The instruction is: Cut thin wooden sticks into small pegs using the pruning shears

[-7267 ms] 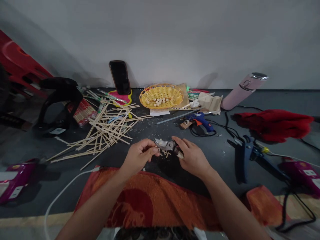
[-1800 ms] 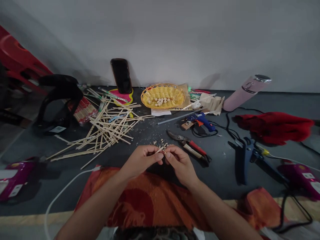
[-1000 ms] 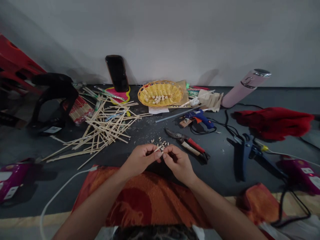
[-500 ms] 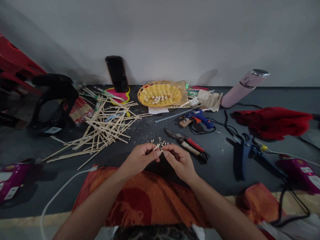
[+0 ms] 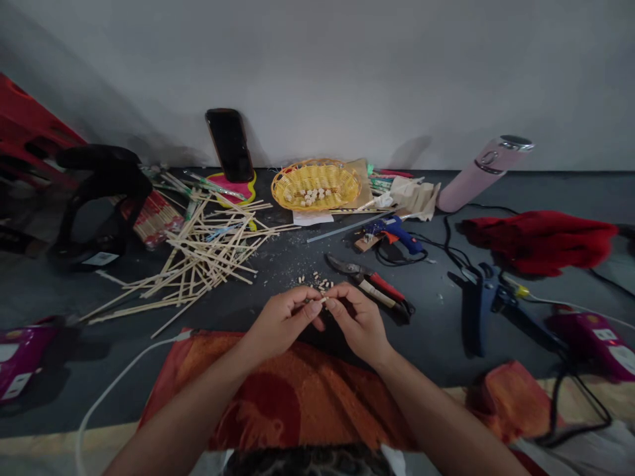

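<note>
A small pale piece (image 5: 325,299), seemingly of wood, sits at the centre of the clock, with twelve toward the wall, pinched where the two hands meet above the desk (image 5: 421,350). The left hand (image 5: 289,318) comes from seven o'clock, its thumb and forefinger closed narrowly on the piece; the right hand (image 5: 358,321) comes from five, its fingers pressed together at the other end. Much of the piece is covered, so its full length cannot be told.

It should handle as light, stiff and dry, more likely to slip or roll away by its smallness than by any slickness. A fingertip pinch near each end looks the best hold; squeezing should not crush it, though a sideways twist might splinter it.

Just beyond the fingers, around twelve, lie short cut bits (image 5: 301,279) like it. Pruning shears (image 5: 368,288) rest near the right hand, between two and three. A heap of pale sticks (image 5: 208,254) spreads toward ten. Farther out at twelve is a yellow basket (image 5: 344,182) holding small whitish lumps (image 5: 313,195). A blue glue gun (image 5: 404,237) lies toward two, with a pink flask (image 5: 469,188) leaning beyond it. An orange cloth (image 5: 347,390) lies at six, under the forearms.
</note>
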`<state>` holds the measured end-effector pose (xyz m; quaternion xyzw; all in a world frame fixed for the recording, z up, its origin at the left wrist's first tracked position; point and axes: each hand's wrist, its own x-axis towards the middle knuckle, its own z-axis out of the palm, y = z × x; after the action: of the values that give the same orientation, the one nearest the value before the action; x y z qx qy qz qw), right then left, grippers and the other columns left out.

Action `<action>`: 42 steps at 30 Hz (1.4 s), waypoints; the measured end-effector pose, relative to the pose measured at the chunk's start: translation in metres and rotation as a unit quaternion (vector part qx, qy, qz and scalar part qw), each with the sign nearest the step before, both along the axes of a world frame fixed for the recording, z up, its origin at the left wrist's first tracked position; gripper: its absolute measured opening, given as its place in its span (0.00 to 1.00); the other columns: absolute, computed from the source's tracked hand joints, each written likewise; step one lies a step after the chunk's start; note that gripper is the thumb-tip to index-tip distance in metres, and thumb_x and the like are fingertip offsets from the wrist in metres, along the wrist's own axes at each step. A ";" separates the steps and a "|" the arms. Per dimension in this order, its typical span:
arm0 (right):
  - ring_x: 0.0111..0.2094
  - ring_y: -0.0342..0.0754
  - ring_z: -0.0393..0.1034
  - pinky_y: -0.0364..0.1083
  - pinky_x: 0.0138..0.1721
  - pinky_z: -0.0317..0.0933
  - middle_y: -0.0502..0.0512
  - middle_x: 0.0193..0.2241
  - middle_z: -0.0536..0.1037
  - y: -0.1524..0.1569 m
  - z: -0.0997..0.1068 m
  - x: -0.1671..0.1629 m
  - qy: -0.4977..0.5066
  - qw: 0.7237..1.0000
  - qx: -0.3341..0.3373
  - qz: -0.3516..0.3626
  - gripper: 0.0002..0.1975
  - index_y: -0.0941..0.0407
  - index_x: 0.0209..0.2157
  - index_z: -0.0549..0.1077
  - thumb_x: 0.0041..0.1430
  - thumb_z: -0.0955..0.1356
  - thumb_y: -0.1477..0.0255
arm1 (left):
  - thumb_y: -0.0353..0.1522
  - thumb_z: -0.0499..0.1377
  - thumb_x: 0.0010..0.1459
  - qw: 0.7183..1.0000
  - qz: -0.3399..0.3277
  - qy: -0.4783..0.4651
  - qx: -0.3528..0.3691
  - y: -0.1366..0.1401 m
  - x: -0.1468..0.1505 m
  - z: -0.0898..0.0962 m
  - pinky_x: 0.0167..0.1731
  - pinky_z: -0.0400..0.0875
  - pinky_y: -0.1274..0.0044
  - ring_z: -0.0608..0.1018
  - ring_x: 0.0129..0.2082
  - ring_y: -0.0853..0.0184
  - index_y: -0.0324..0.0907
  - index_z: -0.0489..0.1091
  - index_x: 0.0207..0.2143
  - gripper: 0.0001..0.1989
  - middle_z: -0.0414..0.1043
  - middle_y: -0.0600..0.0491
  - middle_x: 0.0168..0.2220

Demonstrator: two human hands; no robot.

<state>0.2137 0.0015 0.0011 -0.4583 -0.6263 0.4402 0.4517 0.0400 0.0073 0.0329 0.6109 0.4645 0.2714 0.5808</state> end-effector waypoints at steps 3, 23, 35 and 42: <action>0.33 0.43 0.67 0.43 0.37 0.61 0.51 0.31 0.72 -0.001 0.001 0.000 0.002 1.000 0.012 0.007 0.05 0.55 0.36 0.72 0.63 0.65 0.70 | 0.39 0.51 0.63 1.000 -0.003 -0.010 0.007 -0.001 0.001 0.001 0.32 0.65 0.80 0.75 0.30 0.69 0.39 0.71 0.39 0.14 0.76 0.53 0.29; 0.37 0.47 0.71 0.45 0.40 0.63 0.54 0.34 0.77 0.020 -0.014 0.022 -0.246 0.966 0.081 -0.005 0.07 0.55 0.37 0.74 0.61 0.63 0.75 | 0.39 0.53 0.62 0.989 0.053 0.100 0.097 0.010 -0.011 -0.017 0.35 0.67 0.79 0.78 0.34 0.68 0.44 0.74 0.41 0.13 0.78 0.55 0.33; 0.41 0.49 0.72 0.44 0.36 0.66 0.57 0.44 0.75 0.026 -0.016 0.020 -0.450 0.890 0.077 -0.020 0.15 0.54 0.51 0.71 0.64 0.61 0.74 | 0.39 0.54 0.61 0.990 0.078 0.091 0.067 0.014 -0.012 -0.013 0.31 0.66 0.80 0.76 0.30 0.69 0.43 0.74 0.41 0.14 0.78 0.54 0.31; 0.38 0.48 0.72 0.43 0.36 0.65 0.56 0.42 0.74 0.026 -0.017 0.019 -0.441 0.893 0.084 -0.022 0.15 0.53 0.50 0.71 0.64 0.61 0.73 | 0.40 0.53 0.61 0.990 0.075 0.100 0.072 0.016 -0.015 -0.012 0.27 0.65 0.81 0.74 0.27 0.70 0.42 0.74 0.41 0.15 0.78 0.53 0.31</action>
<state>0.2325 0.0271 -0.0159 -0.5791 -0.7856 0.1288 0.1757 0.0251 0.0230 0.0209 0.6387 0.5437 0.2848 0.4640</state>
